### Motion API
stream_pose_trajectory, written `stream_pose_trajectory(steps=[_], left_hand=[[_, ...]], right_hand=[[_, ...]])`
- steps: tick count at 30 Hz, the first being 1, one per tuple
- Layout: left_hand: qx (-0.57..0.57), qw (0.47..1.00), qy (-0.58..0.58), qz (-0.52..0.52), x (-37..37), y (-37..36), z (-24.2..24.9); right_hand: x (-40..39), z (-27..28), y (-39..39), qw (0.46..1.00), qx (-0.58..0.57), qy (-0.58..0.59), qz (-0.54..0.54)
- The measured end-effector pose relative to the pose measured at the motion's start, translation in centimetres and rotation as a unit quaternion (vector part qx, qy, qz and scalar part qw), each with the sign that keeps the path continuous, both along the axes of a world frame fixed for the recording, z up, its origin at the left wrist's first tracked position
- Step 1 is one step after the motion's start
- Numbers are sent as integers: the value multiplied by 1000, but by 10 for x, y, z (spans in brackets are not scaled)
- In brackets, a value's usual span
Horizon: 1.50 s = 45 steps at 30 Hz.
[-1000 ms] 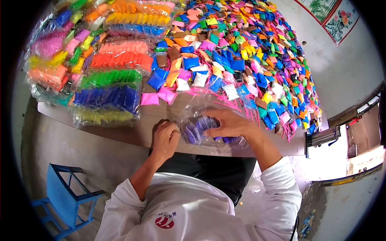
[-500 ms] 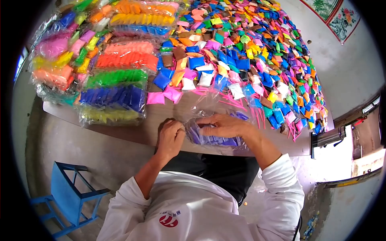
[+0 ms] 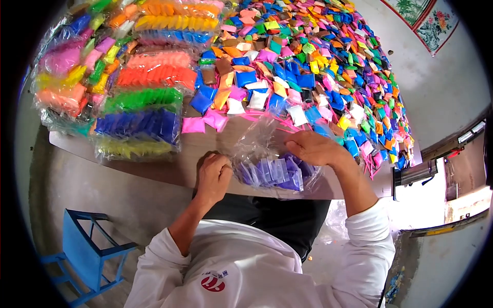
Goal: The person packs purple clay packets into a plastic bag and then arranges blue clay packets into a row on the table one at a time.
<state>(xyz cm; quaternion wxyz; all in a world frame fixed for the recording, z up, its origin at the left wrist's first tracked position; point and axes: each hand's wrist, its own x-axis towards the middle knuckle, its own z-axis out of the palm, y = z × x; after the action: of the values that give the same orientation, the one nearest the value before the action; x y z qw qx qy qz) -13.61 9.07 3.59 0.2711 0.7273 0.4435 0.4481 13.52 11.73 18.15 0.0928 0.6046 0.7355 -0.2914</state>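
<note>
Seen from above, at the near edge of a wooden table (image 3: pixel 205 146). Left hand (image 3: pixel 213 174) curled into a loose fist, pinching the left end of a clear plastic bag (image 3: pixel 267 154). Right hand (image 3: pixel 316 149) laid flat, fingers narrow, gripping the bag's upper right edge. Inside the bag, a row of purple packets (image 3: pixel 272 172) standing on edge, close to the table's near rim, between the two hands.

Just beyond the bag, loose pink sticks (image 3: pixel 303 131) scattered on the wood, and two pink packets (image 3: pixel 203 123) lying flat. Further back, a wide heap of small packets (image 3: pixel 318 56) in many colours (blue, yellow, green, brown, white) covering most of the tabletop and crowding the right hand's far side. To the left, filled bags sorted by colour: yellow (image 3: pixel 133 149), dark blue (image 3: pixel 138 126), green (image 3: pixel 141 100), orange-red (image 3: pixel 154 77). Below the table on the left, a blue stool (image 3: pixel 87 246) on the grey floor. White sleeves and dark trousers in the foreground.
</note>
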Motion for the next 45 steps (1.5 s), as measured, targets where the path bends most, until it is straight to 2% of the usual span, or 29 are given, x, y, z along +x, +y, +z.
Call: stream_pose_trajectory(steps=[2,3,5,6,8,9,11,18,24,26,27,29,32,36,38,41,45], left_hand=[[5,1000,0,0,-1,0,1],[5,1000,-1,0,-1,0,1],[16,1000,-6,3,0,0,2],[18,1000,-8,3,1,0,2],[1,1000,4,3,0,0,0],[2,1000,3,2,0,1,0],[-2,1000,12,3,0,1,0],[6,1000,4,6,2,1,-1],[10,1000,11,11,1,0,1],[5,1000,17,6,0,0,1],[5,1000,17,4,1,0,1],[8,1000,9,3,1,0,1],[7,1000,12,1,0,1,-2],[12,1000,11,0,1,1,0],[14,1000,15,5,1,1,0],[14,1000,17,-1,0,0,2],[16,1000,13,3,0,0,2]], right_hand=[[11,-1,-4,993,86,-21,78],[13,-4,-3,993,85,-22,78],[17,-13,1,986,88,-117,84],[16,-15,1,985,89,-119,84],[10,-23,-1,984,37,-167,54],[11,-29,-3,984,37,-168,53],[15,-40,-7,986,103,-100,89],[11,-48,-1,986,68,-135,71],[16,-47,-1,992,70,-93,39],[18,-42,-5,988,96,-42,116],[21,-42,-5,988,95,-42,114],[25,-41,-3,982,47,0,181],[24,-43,2,976,16,-35,216],[14,-31,1,987,-6,-52,155],[12,-26,1,981,56,-143,119],[9,-25,-5,973,107,-179,98],[17,-37,-11,972,157,-145,96]])
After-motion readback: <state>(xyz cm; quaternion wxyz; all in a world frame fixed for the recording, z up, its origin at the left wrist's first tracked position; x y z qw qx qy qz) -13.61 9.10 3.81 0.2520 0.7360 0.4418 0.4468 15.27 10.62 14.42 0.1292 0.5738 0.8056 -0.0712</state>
